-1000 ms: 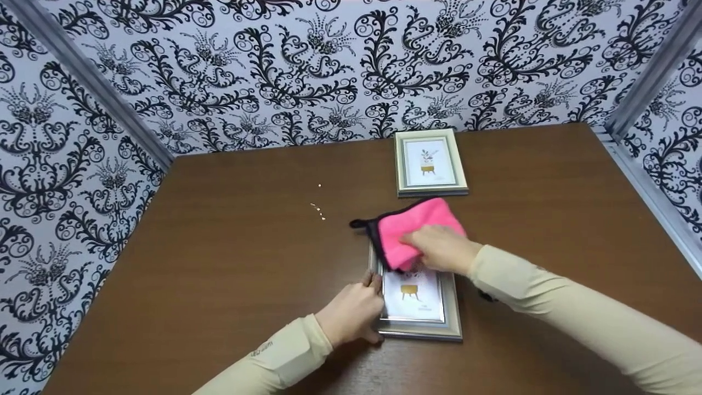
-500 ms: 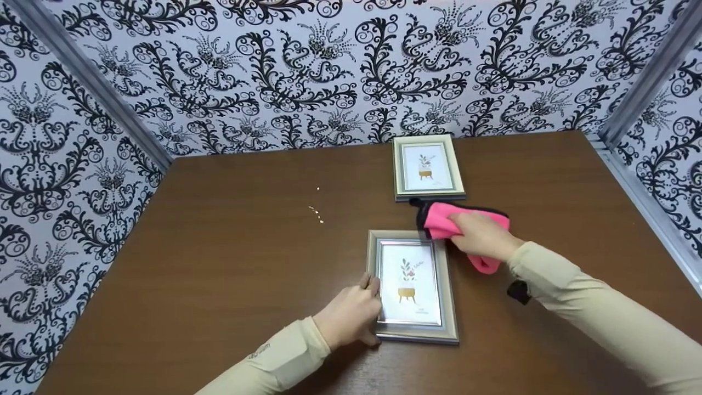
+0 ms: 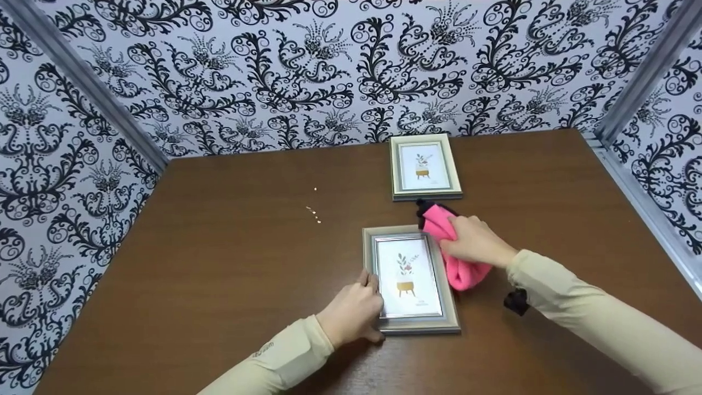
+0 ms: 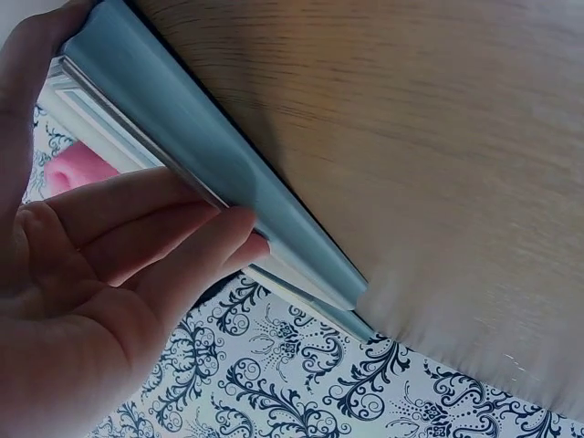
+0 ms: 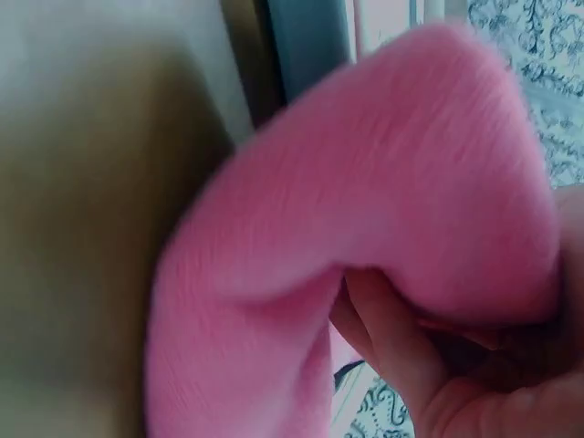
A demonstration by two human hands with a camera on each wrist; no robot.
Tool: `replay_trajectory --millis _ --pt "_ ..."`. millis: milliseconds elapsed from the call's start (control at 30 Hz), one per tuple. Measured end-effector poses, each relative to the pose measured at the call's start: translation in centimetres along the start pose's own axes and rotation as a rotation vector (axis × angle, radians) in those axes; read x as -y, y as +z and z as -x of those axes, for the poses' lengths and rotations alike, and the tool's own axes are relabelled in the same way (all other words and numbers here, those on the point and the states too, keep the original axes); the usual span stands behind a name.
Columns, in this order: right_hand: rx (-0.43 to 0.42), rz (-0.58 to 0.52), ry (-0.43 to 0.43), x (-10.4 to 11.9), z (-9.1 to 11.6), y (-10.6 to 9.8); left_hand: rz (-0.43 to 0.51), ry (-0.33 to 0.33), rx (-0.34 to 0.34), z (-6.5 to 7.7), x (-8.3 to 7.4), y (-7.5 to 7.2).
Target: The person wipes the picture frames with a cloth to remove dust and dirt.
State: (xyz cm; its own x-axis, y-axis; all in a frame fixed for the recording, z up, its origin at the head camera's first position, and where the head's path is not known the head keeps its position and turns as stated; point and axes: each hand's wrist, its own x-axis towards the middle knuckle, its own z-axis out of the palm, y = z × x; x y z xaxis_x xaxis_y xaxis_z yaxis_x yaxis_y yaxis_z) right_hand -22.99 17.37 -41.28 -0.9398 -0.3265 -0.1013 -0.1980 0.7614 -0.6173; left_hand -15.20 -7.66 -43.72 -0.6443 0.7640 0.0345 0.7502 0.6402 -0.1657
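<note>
A picture frame (image 3: 453, 312) with a plant print lies flat on the brown table. My left hand (image 3: 354, 312) holds it by the left side, the thumb at the near corner and the other fingers along the edge; in the left wrist view these fingers (image 4: 182, 228) bend against the side moulding. Bunched in my right hand (image 3: 474, 241) is a pink cleaning cloth (image 3: 463, 274) with black trim, pressed along the frame's far right side. The right wrist view shows the cloth (image 5: 365, 182) folded over the fingers, most of which it hides.
A second, similar picture frame (image 3: 426, 193) lies farther back, near the patterned wall (image 3: 307, 71). Small white specks (image 3: 313, 213) dot the table (image 3: 219, 263) left of centre. Metal rails (image 3: 93, 88) line the corners of the booth.
My right hand has drawn the cloth off the print to the frame's right side, then slightly back toward me along that edge. The left hand keeps its hold on the left side.
</note>
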Motion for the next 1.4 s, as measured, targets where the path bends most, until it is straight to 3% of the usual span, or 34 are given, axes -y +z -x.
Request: replay_trajectory --millis 233,433,600,867,1067,1233,1400 --pt "0.065 -0.050 -0.087 1.0 5.7 1.9 -0.044 -0.005 -0.015 0.2 0.2 0.0" --pt "0.003 0.033 -0.146 1.3 7.6 2.6 -0.071 0.002 0.016 0.1 0.1 -0.3" --pt "-0.012 0.001 -0.127 1.1 6.6 2.5 -0.088 0.006 0.037 0.0 0.0 -0.4" --pt "-0.024 -0.071 -0.038 0.2 1.4 1.4 -0.055 0.007 0.027 -0.1 -0.1 -0.1" --pt "-0.009 -0.041 -0.046 -0.5 -1.2 0.5 -0.065 0.023 0.014 -0.5 -0.2 0.0" --pt "0.001 -0.008 -0.074 -0.7 -0.8 0.6 -0.059 0.014 0.022 -0.5 -0.2 -0.1" --pt "-0.006 0.068 -0.109 0.1 1.8 1.6 -0.072 0.011 0.018 -0.4 -0.1 -0.2"
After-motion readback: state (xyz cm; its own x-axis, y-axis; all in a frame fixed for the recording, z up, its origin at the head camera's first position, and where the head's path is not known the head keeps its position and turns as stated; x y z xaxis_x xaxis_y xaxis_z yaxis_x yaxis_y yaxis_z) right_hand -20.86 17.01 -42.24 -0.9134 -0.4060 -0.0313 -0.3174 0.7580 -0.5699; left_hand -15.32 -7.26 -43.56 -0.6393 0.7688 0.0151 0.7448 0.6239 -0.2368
